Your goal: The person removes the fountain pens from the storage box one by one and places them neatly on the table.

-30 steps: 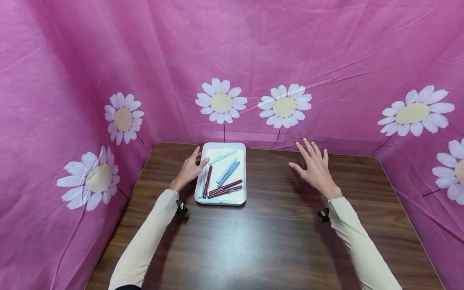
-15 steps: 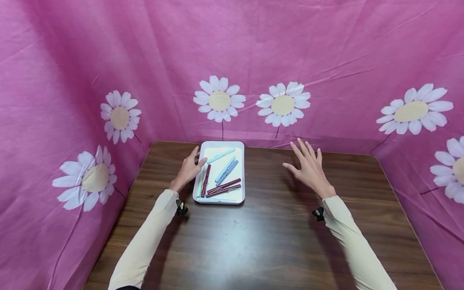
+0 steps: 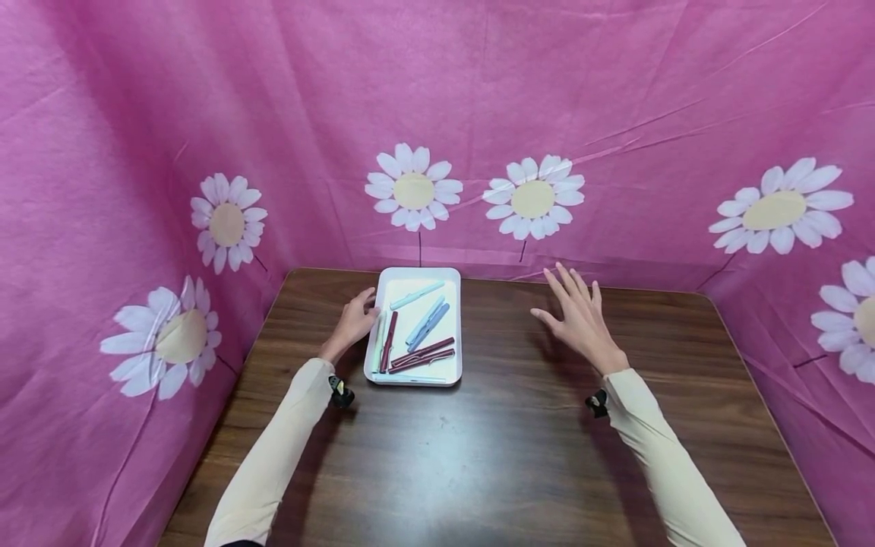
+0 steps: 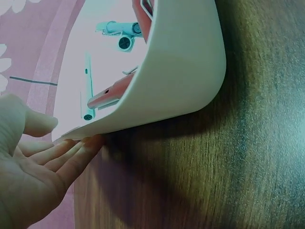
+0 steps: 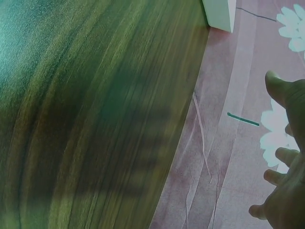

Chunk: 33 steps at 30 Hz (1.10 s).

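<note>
A white tray (image 3: 452, 282) lies at the back of the dark wooden table (image 3: 492, 456), left of centre. It holds dark red pens (image 3: 422, 355), blue pens (image 3: 428, 320) and a pale mint pen (image 3: 417, 294). My left hand (image 3: 358, 317) is at the tray's left side. In the left wrist view its fingertips (image 4: 89, 142) touch the outer wall of the tray (image 4: 181, 71), with the thumb apart from it. My right hand (image 3: 579, 310) hovers over the table to the right of the tray, fingers spread, holding nothing.
Pink cloth with white daisies (image 3: 414, 190) walls in the table at the back and both sides. The right wrist view shows bare wood (image 5: 95, 119), a corner of the tray (image 5: 220, 12) and the cloth behind.
My left hand has lowered against the tray's left wall, its thumb no longer reaching over the rim. The right hand has drifted a little to the left, still spread.
</note>
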### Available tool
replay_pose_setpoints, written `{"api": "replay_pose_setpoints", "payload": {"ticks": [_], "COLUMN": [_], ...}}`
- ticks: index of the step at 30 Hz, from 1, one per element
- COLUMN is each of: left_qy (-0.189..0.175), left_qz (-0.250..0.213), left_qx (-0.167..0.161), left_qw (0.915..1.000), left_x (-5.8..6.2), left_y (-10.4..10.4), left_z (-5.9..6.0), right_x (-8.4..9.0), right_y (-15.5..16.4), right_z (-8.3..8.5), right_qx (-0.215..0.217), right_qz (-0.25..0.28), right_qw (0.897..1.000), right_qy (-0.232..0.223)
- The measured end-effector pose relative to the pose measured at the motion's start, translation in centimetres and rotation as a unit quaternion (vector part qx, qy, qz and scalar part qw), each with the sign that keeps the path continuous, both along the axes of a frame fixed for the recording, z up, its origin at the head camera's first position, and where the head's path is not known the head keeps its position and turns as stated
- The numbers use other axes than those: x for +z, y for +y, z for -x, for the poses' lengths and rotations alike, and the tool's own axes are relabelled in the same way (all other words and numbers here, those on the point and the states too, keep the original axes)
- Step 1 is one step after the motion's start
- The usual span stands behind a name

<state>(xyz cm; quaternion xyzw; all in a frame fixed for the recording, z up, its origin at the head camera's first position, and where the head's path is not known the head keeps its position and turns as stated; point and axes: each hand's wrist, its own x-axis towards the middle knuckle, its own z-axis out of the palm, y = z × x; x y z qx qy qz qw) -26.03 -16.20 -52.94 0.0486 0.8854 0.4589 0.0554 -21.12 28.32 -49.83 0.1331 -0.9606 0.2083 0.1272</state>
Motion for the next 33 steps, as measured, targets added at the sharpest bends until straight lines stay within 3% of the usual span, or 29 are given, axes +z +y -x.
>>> {"api": "replay_pose_setpoints", "payload": {"ticks": [16,33], "left_qy": [-0.027,-0.027], "left_qz": [-0.043,-0.042], "left_qx": [0.004,0.003], "left_qw": [0.9987,0.9988], "left_x": [-0.2,-0.3], "left_y": [-0.4,-0.5], "left_z": [0.1,0.1], "right_x": [-0.1,-0.3], "right_y": [-1.1,-3.1], "right_z": [-0.1,0.1], "right_qx": [0.010,0.035], "right_qz": [-0.010,-0.007], "right_qw": [1.000,0.999], "right_qy": [0.009,-0.001]}}
